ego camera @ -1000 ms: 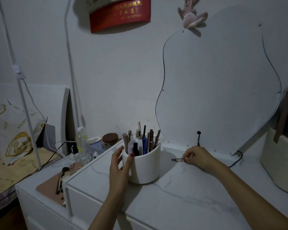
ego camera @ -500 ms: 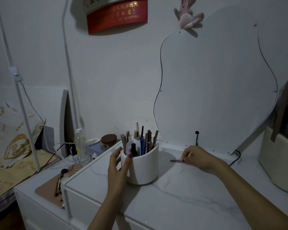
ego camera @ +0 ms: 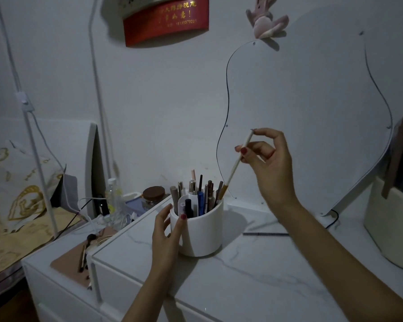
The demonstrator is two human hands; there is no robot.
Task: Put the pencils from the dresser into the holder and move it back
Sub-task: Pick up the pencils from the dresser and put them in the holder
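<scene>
A white round holder [ego camera: 200, 231] full of pens and pencils stands on the marble-patterned dresser top [ego camera: 254, 275]. My left hand [ego camera: 168, 231] wraps its left side, thumb on the rim. My right hand [ego camera: 265, 163] is raised above and to the right of the holder, pinching a long pale pencil [ego camera: 239, 159] near its upper end. The pencil slants down to the left, its yellowish lower end at the holder's right rim among the other pens. Another thin dark pencil [ego camera: 265, 234] lies flat on the dresser right of the holder, partly behind my right forearm.
A wavy-edged mirror [ego camera: 312, 112] leans on the wall behind the dresser. A cream basket [ego camera: 391, 228] stands at the right edge. To the left, a lower cabinet carries a pink mat with brushes [ego camera: 79, 256], a bottle [ego camera: 113, 198], a brown-lidded jar [ego camera: 153, 195] and cables.
My right hand has lifted from the dresser top with the pale pencil and brought it over to the holder's rim. My left hand stays on the holder.
</scene>
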